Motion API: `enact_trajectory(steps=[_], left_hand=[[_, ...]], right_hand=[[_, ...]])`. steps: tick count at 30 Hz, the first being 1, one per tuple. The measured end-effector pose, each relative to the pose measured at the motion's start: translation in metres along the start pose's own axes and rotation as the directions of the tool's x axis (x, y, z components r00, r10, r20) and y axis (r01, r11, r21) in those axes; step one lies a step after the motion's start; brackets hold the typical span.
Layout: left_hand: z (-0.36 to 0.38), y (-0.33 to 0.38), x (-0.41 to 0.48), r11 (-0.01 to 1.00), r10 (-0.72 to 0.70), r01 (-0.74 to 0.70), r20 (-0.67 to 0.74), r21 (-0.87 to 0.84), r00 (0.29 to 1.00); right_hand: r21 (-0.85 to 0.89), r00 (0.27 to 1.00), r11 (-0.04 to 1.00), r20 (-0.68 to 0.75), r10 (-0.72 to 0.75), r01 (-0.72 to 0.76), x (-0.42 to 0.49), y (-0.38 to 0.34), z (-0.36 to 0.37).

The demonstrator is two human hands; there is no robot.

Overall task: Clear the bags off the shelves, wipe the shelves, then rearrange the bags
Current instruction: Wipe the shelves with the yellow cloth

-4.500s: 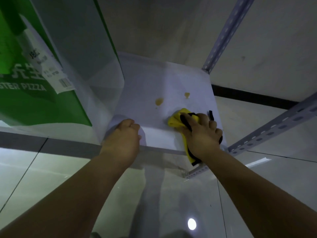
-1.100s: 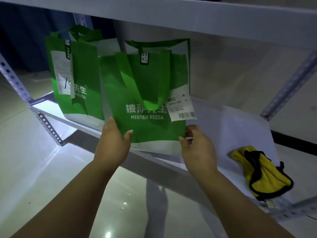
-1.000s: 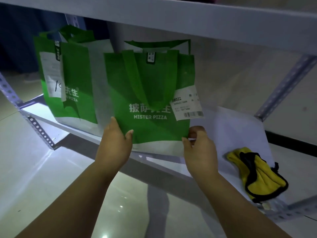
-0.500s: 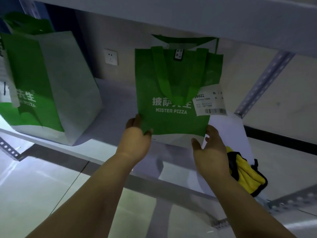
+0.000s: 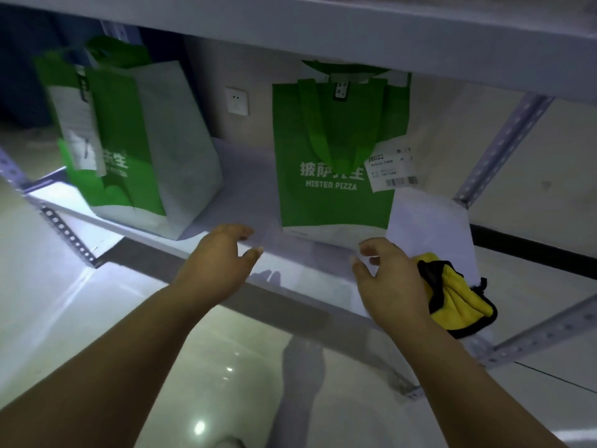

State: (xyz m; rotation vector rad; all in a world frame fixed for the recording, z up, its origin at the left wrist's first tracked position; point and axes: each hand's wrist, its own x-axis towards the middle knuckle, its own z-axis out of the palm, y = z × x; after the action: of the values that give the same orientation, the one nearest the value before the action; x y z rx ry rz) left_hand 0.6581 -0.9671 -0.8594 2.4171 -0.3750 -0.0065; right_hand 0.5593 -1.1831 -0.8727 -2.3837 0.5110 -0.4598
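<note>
Far left: green bag [image 5: 129, 150] upright on shelf [image 5: 245, 189]. Then left hand [image 5: 219, 257], loose and empty, at front edge. Mister Pizza bag [image 5: 332, 156] upright mid-shelf, clear of both hands. Then right hand [image 5: 391, 279], loose and empty. Far right: yellow cloth [image 5: 458, 302].

Quick tally of what you've got there: two green bags, the left bag [image 5: 129, 140] at 10 o'clock and the right bag [image 5: 329, 156] at 12. Two white tags, one per bag: a long slip [image 5: 80, 124] at 10 and a barcode label [image 5: 392, 171] at 1. One yellow cloth [image 5: 458, 305] at 4. One wall socket [image 5: 237, 101] at 11. Two shelf boards: upper shelf [image 5: 323, 33] at 12, lower shelf [image 5: 307, 279] at 6. Plus your two hands, left hand [image 5: 219, 257] at 8 and right hand [image 5: 391, 282] at 4.
</note>
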Motion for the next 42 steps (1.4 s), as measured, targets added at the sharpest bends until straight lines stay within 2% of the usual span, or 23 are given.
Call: enact_trajectory(steps=[3,5,8,13,17,23,26,29,33,36,40,42], left_hand=[[-0.027,-0.008,-0.013,0.999,-0.031,0.032,-0.011,0.034,0.999],[-0.037,-0.017,-0.014,0.998,-0.066,0.065,-0.055,-0.015,0.996],[-0.04,-0.047,-0.014,0.996,-0.068,0.062,-0.085,-0.067,0.994],[-0.063,-0.12,0.02,0.998,-0.024,0.033,-0.165,0.057,0.986],[-0.101,-0.168,0.053,0.997,0.033,-0.014,-0.246,0.076,0.969],[-0.128,-0.238,0.081,0.99,-0.108,0.13,-0.289,0.059,0.951],[-0.127,-0.254,0.099,0.988,-0.152,0.154,-0.256,-0.012,0.955],[-0.122,-0.261,0.115,0.988,-0.111,0.09,-0.18,-0.122,0.977],[-0.114,-0.266,0.127,0.972,-0.036,-0.002,-0.157,-0.235,0.987],[-0.11,-0.269,0.136,0.95,-0.013,-0.019,-0.1,-0.313,0.995],[-0.102,-0.262,0.159,0.965,0.019,-0.024,-0.022,-0.262,1.0],[-0.097,-0.255,0.173,0.969,0.045,-0.042,0.006,-0.244,0.999]], right_hand=[[-0.012,0.991,0.994,0.081,-0.11,0.111,-0.012,-0.021,0.001],[0.012,0.976,0.986,0.137,-0.168,0.168,-0.016,-0.036,0.006],[0.056,0.964,0.981,0.183,-0.195,0.188,-0.013,-0.057,0.029],[0.178,0.985,0.975,0.088,-0.147,0.13,0.002,-0.093,0.098],[0.24,0.997,0.969,0.043,-0.07,0.058,0.007,-0.131,0.161],[0.196,0.995,0.976,0.007,-0.104,0.1,0.017,-0.192,0.229],[0.129,0.991,0.983,-0.012,-0.132,0.132,0.02,-0.211,0.248],[0.065,0.989,0.987,-0.025,-0.143,0.145,0.023,-0.222,0.262],[0.034,0.998,0.999,-0.047,-0.039,0.04,0.03,-0.227,0.27],[0.028,0.997,1.0,-0.072,0.009,-0.008,0.041,-0.226,0.266],[-0.089,0.982,0.984,-0.117,0.146,-0.157,0.062,-0.214,0.256],[-0.093,0.974,0.978,-0.145,0.173,-0.187,0.072,-0.207,0.251]])
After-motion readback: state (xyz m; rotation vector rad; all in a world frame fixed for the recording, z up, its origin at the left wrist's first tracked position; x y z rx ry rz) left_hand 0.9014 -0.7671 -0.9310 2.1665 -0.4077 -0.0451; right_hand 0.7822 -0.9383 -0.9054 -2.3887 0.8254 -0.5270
